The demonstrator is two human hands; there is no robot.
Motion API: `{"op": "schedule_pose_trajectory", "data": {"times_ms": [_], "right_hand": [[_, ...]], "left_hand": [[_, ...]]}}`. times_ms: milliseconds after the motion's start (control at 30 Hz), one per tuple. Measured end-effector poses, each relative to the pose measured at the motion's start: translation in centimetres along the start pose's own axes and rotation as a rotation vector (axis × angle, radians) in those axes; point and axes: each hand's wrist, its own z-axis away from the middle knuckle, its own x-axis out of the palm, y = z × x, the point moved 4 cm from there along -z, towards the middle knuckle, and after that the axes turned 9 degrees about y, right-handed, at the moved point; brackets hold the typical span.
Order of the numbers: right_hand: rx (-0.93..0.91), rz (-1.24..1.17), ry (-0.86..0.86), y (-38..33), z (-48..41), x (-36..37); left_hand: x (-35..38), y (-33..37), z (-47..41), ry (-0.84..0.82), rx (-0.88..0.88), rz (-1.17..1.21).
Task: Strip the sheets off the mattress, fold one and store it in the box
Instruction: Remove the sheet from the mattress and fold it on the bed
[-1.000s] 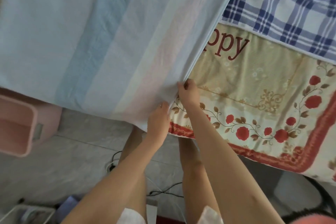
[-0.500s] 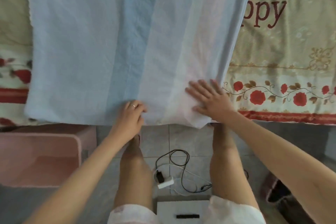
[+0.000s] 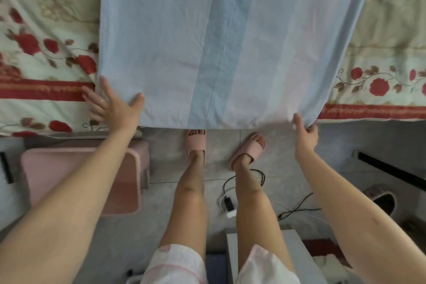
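A pale blue sheet [image 3: 219,48] with faint pastel stripes lies flat on the bed, over a floral cover [image 3: 46,53] with red roses. Its near edge hangs just past the bed's edge. My left hand [image 3: 113,106] rests at the sheet's near left corner with fingers spread, thumb on the sheet and fingers on the floral cover. My right hand [image 3: 305,134] is at the near right corner, fingers curled around the sheet's edge. A pink box [image 3: 139,182] stands open on the floor under my left forearm.
I stand in pink slippers [image 3: 247,147] on a grey tiled floor, close to the bed's edge. A charger and black cables [image 3: 228,205] lie by my right foot. A white piece of furniture [image 3: 290,251] is behind my legs, a dark slipper [image 3: 382,200] to the right.
My hands have slid apart along the sheet's near edge, from the middle out to its two corners. The right hand has gone from flat to curled on the corner.
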Motion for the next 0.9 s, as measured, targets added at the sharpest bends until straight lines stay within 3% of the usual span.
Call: {"op": "schedule_pose_trajectory", "data": {"times_ms": [67,133,233,333,500,767,900], "right_hand": [[0.049,-0.045,-0.144,0.8,-0.7,0.2],[0.082,-0.108,-0.253,1.2,-1.5,0.7],[0.085,-0.073,-0.315,2.0,-1.5,0.7],[0.061,-0.016,-0.212,3.4,-0.4,-0.7],[0.180,-0.380,-0.143,2.6,5.0,-3.9],[0.057,-0.436,0.071,-7.3,10.9,-15.2],[-0.103,-0.589,0.140,-15.8,14.4,-21.4]], "left_hand": [[-0.5,-1.3,0.2,0.057,-0.122,0.076],[-0.6,-2.2,-0.3,0.064,-0.126,0.150],[-1.6,-2.5,-1.4,-0.035,-0.121,0.174],[-3.0,-2.0,-1.9,-0.174,-0.121,0.257],[-7.0,-1.3,-0.3,-0.295,-0.261,0.498],[-18.9,2.1,3.4,-0.110,-0.336,0.810],[-27.4,5.4,2.5,-0.017,-0.128,0.875]]}}
